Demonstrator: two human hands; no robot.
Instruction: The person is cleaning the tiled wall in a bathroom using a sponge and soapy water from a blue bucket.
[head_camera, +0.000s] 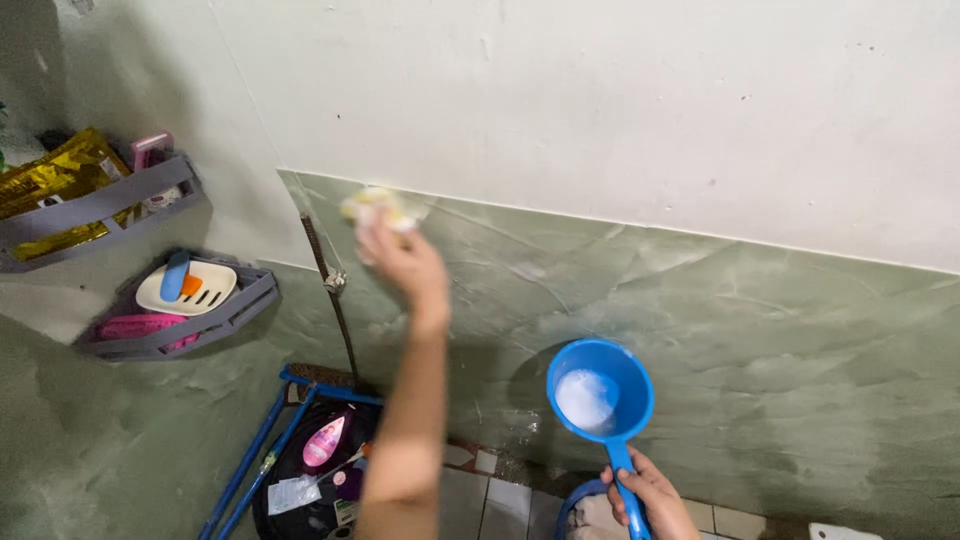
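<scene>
low in the frame, my right hand (648, 495) is wrapped shut around the long handle of a round blue plastic dipper (601, 390), held tilted toward me with a pool of white suds in its bowl, in front of the green marbled wall tiles (760, 350). my left hand (400, 255) reaches up and away, fingers bunched tight on a pale yellow sponge (378, 207) pressed against the top edge of those tiles, just under the white painted wall (600, 90); the sponge is blurred, so i cannot tell its exact shape.

by my judgement the sponge is light, soft and wet, likely slippery with soap, best gripped across its whole back. the dipper looks light and stiff, but the liquid can slosh, so i'd grip mid-handle and keep the bowl level.

off to the left, two grey corner shelves (100, 205) carry gold packets and a cream soap dish (188, 287); below them, a pink bottle (324, 441) lies beside a blue metal frame (262, 440).
</scene>
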